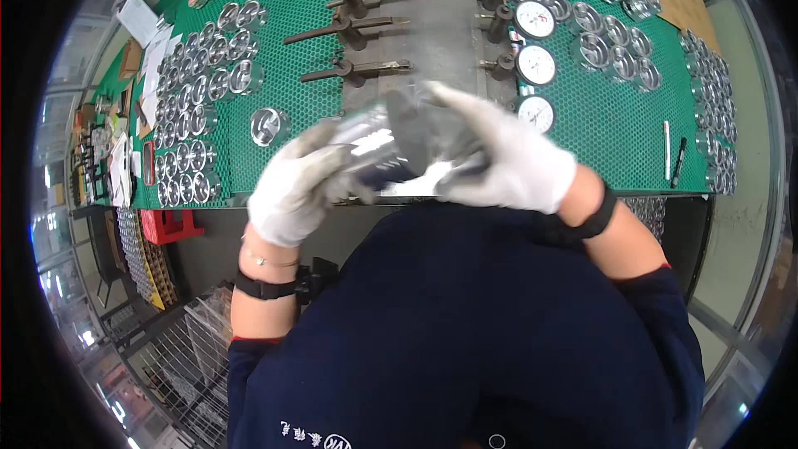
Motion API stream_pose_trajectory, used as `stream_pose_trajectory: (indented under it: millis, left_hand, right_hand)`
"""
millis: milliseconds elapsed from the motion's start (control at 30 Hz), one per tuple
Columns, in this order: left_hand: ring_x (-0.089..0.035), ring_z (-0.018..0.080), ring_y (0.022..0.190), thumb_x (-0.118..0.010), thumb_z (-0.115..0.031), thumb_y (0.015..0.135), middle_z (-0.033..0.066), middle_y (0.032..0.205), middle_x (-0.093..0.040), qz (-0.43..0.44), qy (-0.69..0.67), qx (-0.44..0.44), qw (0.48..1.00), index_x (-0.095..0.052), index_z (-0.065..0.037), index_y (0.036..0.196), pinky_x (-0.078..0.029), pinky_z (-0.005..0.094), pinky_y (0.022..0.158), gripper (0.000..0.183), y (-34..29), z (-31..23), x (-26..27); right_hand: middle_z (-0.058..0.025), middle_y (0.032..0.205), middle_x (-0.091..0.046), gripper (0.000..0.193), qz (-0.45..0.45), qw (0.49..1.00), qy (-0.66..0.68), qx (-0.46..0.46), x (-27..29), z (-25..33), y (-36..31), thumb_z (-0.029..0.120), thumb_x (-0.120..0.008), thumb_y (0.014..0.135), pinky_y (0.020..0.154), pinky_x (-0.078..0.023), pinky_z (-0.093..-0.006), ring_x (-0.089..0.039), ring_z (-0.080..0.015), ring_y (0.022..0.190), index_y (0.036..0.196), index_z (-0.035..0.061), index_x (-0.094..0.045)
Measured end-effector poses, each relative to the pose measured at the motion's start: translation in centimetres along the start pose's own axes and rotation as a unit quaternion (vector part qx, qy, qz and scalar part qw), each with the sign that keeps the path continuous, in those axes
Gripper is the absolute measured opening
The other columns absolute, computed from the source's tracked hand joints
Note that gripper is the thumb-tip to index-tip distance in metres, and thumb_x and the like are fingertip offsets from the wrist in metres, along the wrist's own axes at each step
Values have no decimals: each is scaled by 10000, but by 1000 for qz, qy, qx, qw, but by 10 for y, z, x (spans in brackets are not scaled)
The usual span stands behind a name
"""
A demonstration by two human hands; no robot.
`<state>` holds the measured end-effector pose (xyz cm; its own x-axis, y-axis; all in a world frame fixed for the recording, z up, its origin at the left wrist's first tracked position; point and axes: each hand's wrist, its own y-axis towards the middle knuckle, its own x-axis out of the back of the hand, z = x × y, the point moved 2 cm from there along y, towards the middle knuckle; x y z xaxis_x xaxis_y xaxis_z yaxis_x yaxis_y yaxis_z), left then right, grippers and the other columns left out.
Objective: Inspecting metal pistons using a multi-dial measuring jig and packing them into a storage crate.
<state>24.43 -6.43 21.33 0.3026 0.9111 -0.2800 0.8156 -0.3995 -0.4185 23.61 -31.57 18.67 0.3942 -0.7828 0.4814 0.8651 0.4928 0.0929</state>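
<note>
My left hand (298,179), in a white glove, is closed around the side of a shiny metal piston (371,143) smeared by motion. My right hand (507,154), also gloved in white, curls around a blurred grey piece (453,150) close beside the piston. Whether these two pieces touch, or are one, I cannot tell. Both hands are raised over the near edge of the bench, in front of a metal fixture plate (440,25). A single piston (268,126) stands on the green mat to the left of my left hand.
Clamp arms (357,71) line the plate's left side. Dial gauges (536,65) run in a column along its right. Rows of pistons (199,87) cover the left of the green mat (615,133), with more groups at right. A pen (679,162) lies near the right edge.
</note>
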Motion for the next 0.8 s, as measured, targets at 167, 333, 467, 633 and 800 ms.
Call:
stream_pose_trajectory:
  millis: [167, 333, 467, 633, 800]
  left_hand:
    - [-690, 207, 779, -487, -132, 948, 147, 1015, -675, 44, 287, 49, 956, -480, 75, 1291, -539, 267, 706, 400, 44, 36, -5]
    - [-583, 352, 1064, -740, -188, 758, 216, 1157, -585, 19, 654, -335, 678, -448, -4, 1359, -476, 418, 934, 693, 53, 39, -32]
    - [-505, 384, 1172, -794, -237, 710, 190, 1285, -514, -6, 668, -328, 668, -397, -17, 1423, -447, 445, 990, 845, 65, 54, -40]
    - [-503, 395, 1186, -803, -231, 708, 220, 1316, -482, 37, 649, -303, 697, -351, -28, 1455, -452, 445, 993, 897, 77, 54, -40]
    - [-484, 444, 1219, -761, -160, 728, 258, 1367, -431, 61, 592, -300, 746, -317, -44, 1475, -443, 454, 1020, 877, 93, 55, -41]
  right_hand:
    - [-216, 1216, -536, 979, -14, 986, -140, -92, -28, -17, 1, 286, -794, 696, 916, -502, -409, -596, -385, 1055, 1509, 91, -285]
    - [-290, 1239, -528, 881, -33, 957, -268, -110, -35, -26, -5, 316, -719, 763, 830, -539, -450, -638, -431, 955, 1487, 40, -298]
    - [-308, 1297, -497, 836, -67, 973, -193, -111, -31, -18, -19, 265, -699, 783, 837, -537, -444, -640, -418, 982, 1479, 19, -305]
    - [-153, 915, -684, 754, -38, 899, 264, -348, -35, -22, -39, 160, -610, 885, 658, -582, -304, -688, -210, 670, 1504, -28, -223]
    - [-133, 947, -695, 797, -76, 860, 388, -322, -51, -36, -47, 155, -592, 915, 639, -596, -317, -695, -206, 688, 1528, -24, -114]
